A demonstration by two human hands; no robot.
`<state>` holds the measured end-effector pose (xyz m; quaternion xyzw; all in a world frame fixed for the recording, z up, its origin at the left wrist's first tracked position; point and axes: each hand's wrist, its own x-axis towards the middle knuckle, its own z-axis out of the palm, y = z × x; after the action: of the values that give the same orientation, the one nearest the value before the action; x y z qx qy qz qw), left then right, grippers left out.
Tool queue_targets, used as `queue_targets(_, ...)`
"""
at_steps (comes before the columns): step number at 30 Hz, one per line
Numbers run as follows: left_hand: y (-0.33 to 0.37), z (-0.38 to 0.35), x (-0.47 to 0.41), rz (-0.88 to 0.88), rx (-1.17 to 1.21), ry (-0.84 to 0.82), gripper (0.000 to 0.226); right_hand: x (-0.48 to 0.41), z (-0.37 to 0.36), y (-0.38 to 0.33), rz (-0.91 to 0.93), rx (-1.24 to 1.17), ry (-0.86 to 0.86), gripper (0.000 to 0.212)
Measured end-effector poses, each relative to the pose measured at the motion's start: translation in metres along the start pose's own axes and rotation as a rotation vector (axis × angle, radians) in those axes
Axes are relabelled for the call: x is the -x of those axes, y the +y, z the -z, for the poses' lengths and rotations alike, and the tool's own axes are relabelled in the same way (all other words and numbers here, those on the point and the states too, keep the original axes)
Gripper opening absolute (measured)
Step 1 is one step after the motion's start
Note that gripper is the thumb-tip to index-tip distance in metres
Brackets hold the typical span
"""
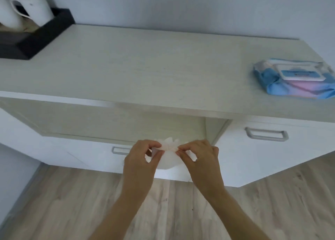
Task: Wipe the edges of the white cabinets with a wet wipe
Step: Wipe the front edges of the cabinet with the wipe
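Wipe (166, 160) was pinched by left hand (142, 158) and right hand (199, 156), on the cabinet's (145, 67) near side; I judged edge wiping not yet started.

white wet wipe (167, 158), pale woodgrain cabinet top (145, 67), blue-and-pink wipes pack (297, 80) (white lid), black tray (36, 38)

Both hands, left (140, 156) and right (198, 155), pinching a wet wipe (167, 155) before the white cabinet (145, 65).
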<state>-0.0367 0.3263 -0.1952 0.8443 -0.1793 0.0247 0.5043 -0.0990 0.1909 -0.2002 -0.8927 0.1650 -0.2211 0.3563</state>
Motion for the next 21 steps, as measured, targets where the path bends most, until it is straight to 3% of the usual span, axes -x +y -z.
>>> queue_targets(5, -0.073, 0.074, -0.011, 0.008, -0.056, -0.091, 0.025, 0.016, -0.090, -0.044, -0.048, 0.031, -0.001, 0.010)
queue_targets(11, -0.150, 0.138, -0.023, 0.040, -0.025, -0.311, 0.029, 0.033, -0.184, -0.080, -0.039, 0.124, 0.072, 0.020)
queue_targets(15, -0.188, 0.143, -0.034, 0.019, -0.061, -0.319, 0.035, 0.038, -0.216, -0.074, 0.003, 0.182, 0.086, 0.021)
queue_targets(21, -0.234, 0.095, -0.046, -0.067, -0.228, -0.193, 0.010, 0.029, -0.252, -0.027, -0.054, 0.142, 0.118, 0.014)
